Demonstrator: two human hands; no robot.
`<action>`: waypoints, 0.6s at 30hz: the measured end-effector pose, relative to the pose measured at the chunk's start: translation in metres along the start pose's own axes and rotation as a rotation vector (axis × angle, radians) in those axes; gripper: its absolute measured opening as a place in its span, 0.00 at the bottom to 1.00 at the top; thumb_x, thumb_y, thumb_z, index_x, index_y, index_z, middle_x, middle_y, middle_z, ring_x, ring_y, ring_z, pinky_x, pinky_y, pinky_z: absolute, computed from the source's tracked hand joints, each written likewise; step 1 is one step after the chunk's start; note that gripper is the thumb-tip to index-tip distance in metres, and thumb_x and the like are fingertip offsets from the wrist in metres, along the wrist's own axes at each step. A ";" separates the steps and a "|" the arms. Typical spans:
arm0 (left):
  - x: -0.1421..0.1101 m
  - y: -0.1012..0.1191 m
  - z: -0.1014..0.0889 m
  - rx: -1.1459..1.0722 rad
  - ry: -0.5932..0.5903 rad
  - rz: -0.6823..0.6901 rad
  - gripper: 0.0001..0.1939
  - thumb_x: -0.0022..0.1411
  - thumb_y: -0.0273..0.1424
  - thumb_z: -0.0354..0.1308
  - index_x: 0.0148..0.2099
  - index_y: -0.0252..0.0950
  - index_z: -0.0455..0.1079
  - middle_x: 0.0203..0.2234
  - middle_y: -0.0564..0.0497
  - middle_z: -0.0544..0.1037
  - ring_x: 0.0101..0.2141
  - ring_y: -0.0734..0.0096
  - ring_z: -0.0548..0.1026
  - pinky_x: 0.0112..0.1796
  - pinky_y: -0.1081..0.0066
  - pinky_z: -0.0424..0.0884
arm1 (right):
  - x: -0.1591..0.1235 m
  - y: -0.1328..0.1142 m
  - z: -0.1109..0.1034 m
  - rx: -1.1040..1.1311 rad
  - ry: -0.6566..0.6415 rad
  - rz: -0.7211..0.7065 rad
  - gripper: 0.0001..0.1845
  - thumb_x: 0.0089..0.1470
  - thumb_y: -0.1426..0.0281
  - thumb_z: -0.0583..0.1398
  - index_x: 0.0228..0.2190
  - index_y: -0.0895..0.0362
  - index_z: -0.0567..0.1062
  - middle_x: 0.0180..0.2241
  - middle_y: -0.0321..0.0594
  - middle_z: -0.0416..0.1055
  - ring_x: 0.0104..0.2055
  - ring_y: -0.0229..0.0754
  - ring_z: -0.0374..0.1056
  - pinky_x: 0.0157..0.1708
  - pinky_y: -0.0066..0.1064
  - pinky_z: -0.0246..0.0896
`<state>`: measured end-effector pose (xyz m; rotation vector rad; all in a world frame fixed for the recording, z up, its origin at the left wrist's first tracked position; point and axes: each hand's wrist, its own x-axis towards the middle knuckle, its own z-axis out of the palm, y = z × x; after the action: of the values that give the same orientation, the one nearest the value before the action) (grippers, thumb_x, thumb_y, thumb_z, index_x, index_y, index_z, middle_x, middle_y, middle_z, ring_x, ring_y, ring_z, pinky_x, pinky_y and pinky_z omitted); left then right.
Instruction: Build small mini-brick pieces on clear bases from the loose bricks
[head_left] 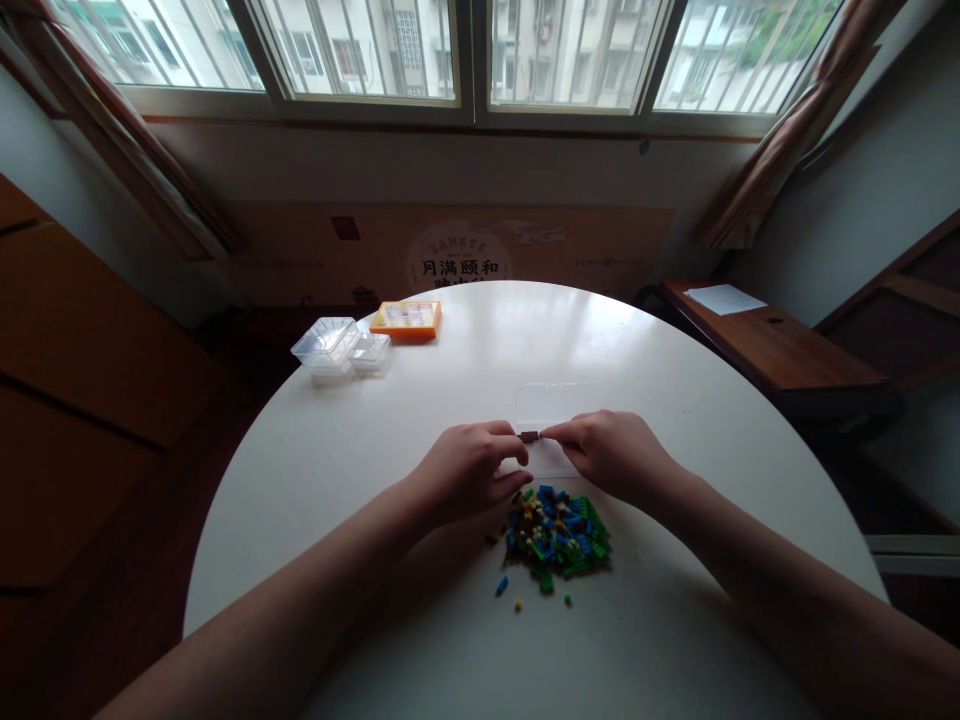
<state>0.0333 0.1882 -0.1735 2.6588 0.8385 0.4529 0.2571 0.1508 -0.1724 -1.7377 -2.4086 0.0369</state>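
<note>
We see both hands meeting near the middle of a round white surface (337, 480), at a small dark-brown piece (529, 437). Left hand (480, 465): fingers bent, thumb spread from the index finger with a visible gap, fingertips at the left end of the piece. Right hand (619, 452): index finger stretched out, tip at the right end of the piece, other fingers curled under; we can't tell if its thumb presses on anything.

The piece lies over or just beside a clear flat sheet (551, 397), partly hidden by the hands; we can't tell if it touches the sheet. Just below, on our side, a heap of small bricks (559, 530): blue, green, tan, some brown. Strays near it: a blue brick (502, 586), a yellow bit (518, 605), a green bit (568, 600).

Far left edge: clear plastic containers (326, 342), with a smaller clear box (370, 352) beside them and an orange box (406, 320) just behind. Beyond the surface we get a printed panel (465, 268) under the windows (472, 60); off right, a paper sheet (725, 299) on a wooden top (795, 350).
</note>
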 end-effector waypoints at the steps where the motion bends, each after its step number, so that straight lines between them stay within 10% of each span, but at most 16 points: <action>1: 0.000 0.000 0.000 0.001 0.005 0.000 0.05 0.60 0.35 0.62 0.38 0.40 0.76 0.38 0.53 0.79 0.29 0.73 0.75 0.31 0.74 0.66 | 0.000 0.000 0.000 -0.008 0.004 -0.008 0.18 0.59 0.70 0.56 0.45 0.38 0.79 0.38 0.30 0.80 0.33 0.39 0.73 0.27 0.28 0.55; 18: 0.000 0.000 0.002 0.007 0.001 0.004 0.06 0.61 0.35 0.61 0.39 0.40 0.76 0.39 0.53 0.79 0.29 0.74 0.75 0.31 0.73 0.67 | -0.003 0.000 0.000 -0.019 0.030 -0.025 0.15 0.58 0.71 0.56 0.39 0.44 0.82 0.35 0.33 0.80 0.30 0.38 0.73 0.26 0.27 0.54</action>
<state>0.0340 0.1877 -0.1751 2.6671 0.8360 0.4527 0.2576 0.1484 -0.1731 -1.7036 -2.4170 -0.0151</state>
